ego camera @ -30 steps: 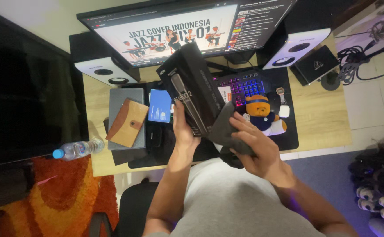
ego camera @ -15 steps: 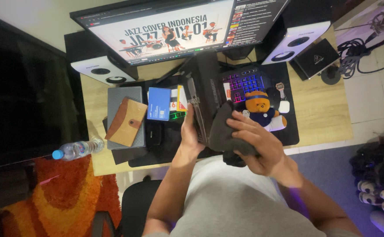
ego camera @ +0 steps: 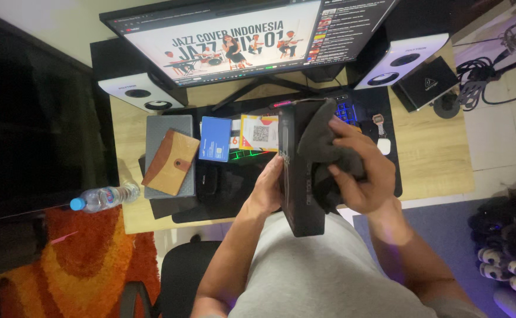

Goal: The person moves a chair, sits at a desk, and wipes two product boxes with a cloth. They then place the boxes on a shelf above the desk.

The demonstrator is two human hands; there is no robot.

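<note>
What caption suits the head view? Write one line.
Left hand holds a black box upright while right hand presses a dark cloth on it.

Black box (ego camera: 296, 188) held upright, monitor (ego camera: 240, 35) behind, blue card (ego camera: 215, 138)

Long black box (ego camera: 298, 176) held on edge above the lap, dark grey cloth (ego camera: 322, 144) pressed against its side — crumpled

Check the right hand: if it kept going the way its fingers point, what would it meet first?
The right hand, pressing a dark grey cloth against the long black box, points up-left. Beyond the box, the yellow card probably comes first, though depth is unclear.
</note>
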